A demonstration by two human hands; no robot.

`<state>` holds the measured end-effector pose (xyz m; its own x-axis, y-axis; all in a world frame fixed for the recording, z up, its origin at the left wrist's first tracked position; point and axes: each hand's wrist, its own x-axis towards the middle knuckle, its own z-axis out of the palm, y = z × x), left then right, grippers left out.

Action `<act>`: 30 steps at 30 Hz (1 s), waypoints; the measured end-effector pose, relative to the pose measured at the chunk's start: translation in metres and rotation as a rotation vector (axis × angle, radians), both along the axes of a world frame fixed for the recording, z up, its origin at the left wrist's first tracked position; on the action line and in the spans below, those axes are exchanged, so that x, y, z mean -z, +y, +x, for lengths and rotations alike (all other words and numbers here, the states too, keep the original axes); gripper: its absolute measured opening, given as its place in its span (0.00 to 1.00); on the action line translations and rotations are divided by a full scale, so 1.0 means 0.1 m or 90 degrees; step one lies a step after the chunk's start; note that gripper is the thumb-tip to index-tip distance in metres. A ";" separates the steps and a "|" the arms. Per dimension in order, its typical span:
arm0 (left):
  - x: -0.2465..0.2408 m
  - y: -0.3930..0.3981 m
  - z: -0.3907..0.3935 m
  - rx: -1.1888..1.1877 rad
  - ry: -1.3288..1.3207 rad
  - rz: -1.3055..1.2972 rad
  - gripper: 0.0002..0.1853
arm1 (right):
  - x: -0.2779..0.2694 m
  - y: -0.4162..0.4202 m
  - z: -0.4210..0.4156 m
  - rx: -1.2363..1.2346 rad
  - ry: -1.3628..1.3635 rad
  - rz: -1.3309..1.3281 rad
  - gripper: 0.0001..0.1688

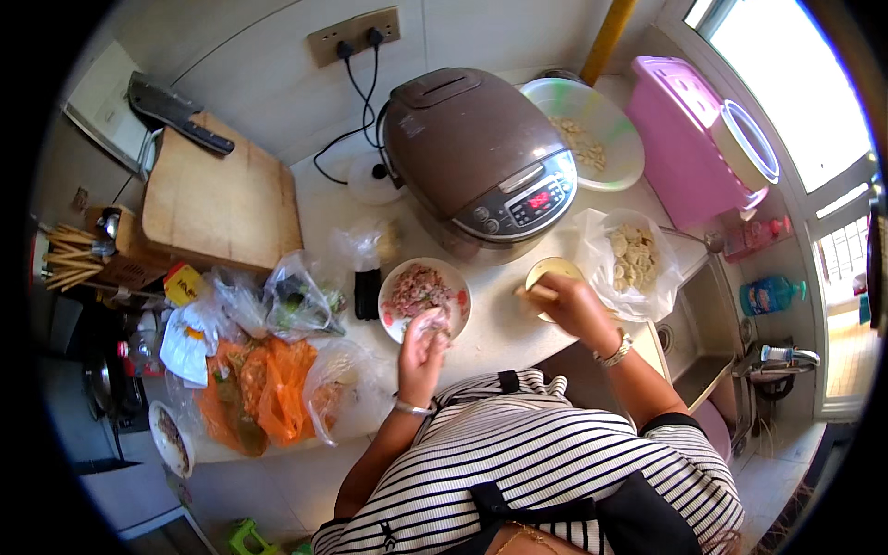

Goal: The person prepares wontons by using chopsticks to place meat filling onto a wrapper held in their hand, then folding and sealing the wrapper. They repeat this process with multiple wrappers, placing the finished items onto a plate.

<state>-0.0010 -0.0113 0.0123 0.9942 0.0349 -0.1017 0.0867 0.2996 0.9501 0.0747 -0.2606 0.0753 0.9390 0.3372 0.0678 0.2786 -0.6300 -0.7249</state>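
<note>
My left hand (422, 348) is palm up at the lower rim of a plate (393, 320) of minced meat (418, 288), with something pale, perhaps a dumpling wrapper, on its fingers. Over a small yellowish bowl (563, 265), my right hand (565, 302) pinches a light stick-like utensil, blurred, possibly chopsticks; its far end is unclear. Right of that bowl, pale folded pieces, apparently dumplings (631, 257), lie in a clear plastic bag (590, 239).
A brown rice cooker (451, 139) stands behind the plate. At left are a wooden cutting board (215, 194), a cleaver (166, 111) and orange plastic bags (284, 381). A large translucent bowl (628, 149), a pink storage box (666, 139) and a sink (694, 319) are at right.
</note>
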 end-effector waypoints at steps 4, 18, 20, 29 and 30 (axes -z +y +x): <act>-0.06 0.33 -0.28 -0.066 0.051 0.035 0.19 | 0.48 -1.19 0.20 0.268 -0.057 -0.233 0.05; 1.13 1.67 -1.13 -0.231 -0.009 0.598 0.10 | 0.99 -1.67 0.36 0.366 -0.015 -0.045 0.13; 0.96 1.55 -0.96 -0.207 0.075 0.711 0.09 | 0.75 -1.24 0.23 0.311 0.001 -0.027 0.13; 0.82 1.38 -0.59 0.017 0.224 1.059 0.14 | -0.30 0.08 -0.03 -0.003 -0.047 0.083 0.15; 0.85 1.38 -0.59 -0.003 0.225 1.058 0.14 | -0.38 0.15 -0.06 -0.033 -0.038 0.068 0.14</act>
